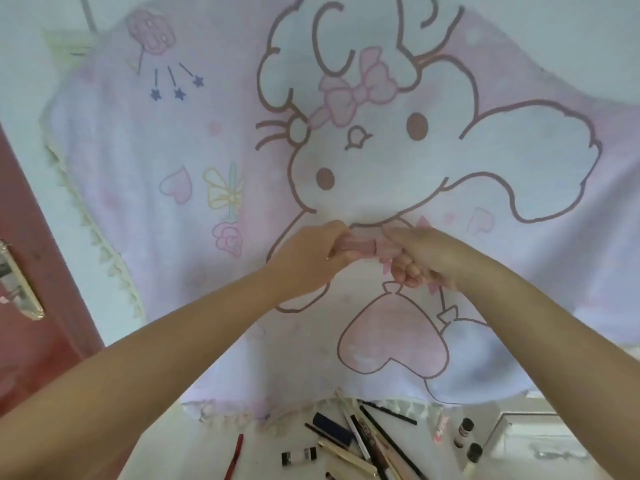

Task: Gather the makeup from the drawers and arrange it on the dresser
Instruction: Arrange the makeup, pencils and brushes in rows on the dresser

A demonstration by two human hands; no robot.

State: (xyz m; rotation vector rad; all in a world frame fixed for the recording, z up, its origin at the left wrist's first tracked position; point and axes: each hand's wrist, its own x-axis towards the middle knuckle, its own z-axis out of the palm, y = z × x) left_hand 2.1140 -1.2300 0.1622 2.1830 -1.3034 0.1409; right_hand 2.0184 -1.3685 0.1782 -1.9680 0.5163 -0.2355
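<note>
Over the far middle of the dresser cloth (214, 140), with its big printed rabbit, I hold both hands up so I can work a pink tube (358, 247) before setting it down. My left hand (311, 258) curls round one end and my right hand (420, 258) pinches the other, perhaps to seat its cap. Near me, the pencils and sticks (363, 441) and two small bottles (465, 439) lie gathered in the drawer. That tube is short, pale pink and slightly blurred.
</note>
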